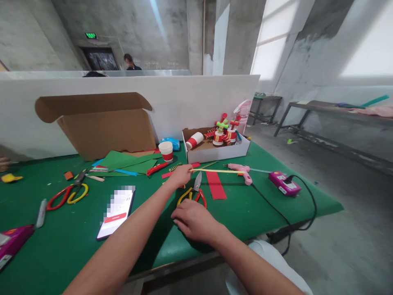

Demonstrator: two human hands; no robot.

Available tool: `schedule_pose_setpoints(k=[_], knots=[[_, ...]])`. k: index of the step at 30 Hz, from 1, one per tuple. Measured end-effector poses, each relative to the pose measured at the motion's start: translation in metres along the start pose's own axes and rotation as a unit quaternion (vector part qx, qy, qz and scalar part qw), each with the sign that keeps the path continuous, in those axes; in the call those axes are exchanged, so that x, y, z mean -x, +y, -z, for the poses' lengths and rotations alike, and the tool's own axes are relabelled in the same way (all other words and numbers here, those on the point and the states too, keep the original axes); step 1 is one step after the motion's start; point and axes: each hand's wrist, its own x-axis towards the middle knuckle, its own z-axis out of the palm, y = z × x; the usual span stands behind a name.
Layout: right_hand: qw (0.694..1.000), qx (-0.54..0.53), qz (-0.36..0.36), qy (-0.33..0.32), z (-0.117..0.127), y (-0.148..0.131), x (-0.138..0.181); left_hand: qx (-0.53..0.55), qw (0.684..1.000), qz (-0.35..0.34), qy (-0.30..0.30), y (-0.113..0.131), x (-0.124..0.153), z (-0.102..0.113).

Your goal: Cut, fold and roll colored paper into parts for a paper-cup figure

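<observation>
My left hand is closed in a pinch on one end of a thin yellow strip, which stretches out to the right past a flat red strip. Just below, my right hand rests low over the table with its fingers curled in. It covers the lower ends of the red and yellow handles of a pair of scissors, whose blades point away from me. Whether my right fingers grip the handles is hidden. Past the strip's far end lies a pink glue gun.
A white box with paper-cup figures stands behind, near a paper cup, green sheets and a red-handled cutter. On the left lie a phone and more scissors. A cable runs from a purple power socket.
</observation>
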Motion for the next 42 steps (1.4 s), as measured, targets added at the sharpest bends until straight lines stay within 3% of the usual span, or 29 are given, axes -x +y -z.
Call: schedule_pose_setpoints(k=[4,8,13,22,28,31,34,35,38,40,42], knots=[[1.000,0.002,-0.021,0.019,0.004,0.002,0.001,0.010,0.999,-0.029,-0.028,0.033,-0.028,-0.010],[0.998,0.039,-0.054,0.004,0.008,0.008,0.005,0.010,0.998,-0.036,-0.057,0.049,-0.050,-0.023],[0.998,0.034,-0.058,0.022,0.014,0.012,0.014,0.034,0.994,-0.063,-0.078,0.049,-0.060,-0.023],[0.996,0.018,-0.078,0.025,0.024,0.017,0.016,0.114,0.992,-0.045,-0.027,0.041,-0.065,-0.008],[0.992,0.008,-0.126,0.022,0.022,0.020,0.013,0.222,0.974,-0.028,0.019,0.025,-0.026,0.003],[0.978,-0.043,-0.191,0.078,0.020,0.020,0.011,0.292,0.956,0.001,0.015,0.009,0.021,0.017],[0.933,-0.216,-0.235,0.167,0.019,0.019,0.004,0.357,0.933,0.039,-0.018,0.000,0.079,0.020],[0.907,-0.303,-0.227,0.183,0.019,0.018,0.001,0.388,0.919,0.052,-0.039,0.000,0.097,0.018],[0.804,-0.537,-0.188,0.172,0.020,0.011,-0.006,0.613,0.770,0.098,-0.149,0.010,0.140,0.001],[0.747,-0.618,-0.189,0.160,0.019,0.006,-0.009,0.683,0.701,0.092,-0.184,0.019,0.157,-0.013],[0.709,-0.656,-0.208,0.157,0.018,0.002,-0.011,0.723,0.653,0.085,-0.209,0.027,0.165,-0.025]])
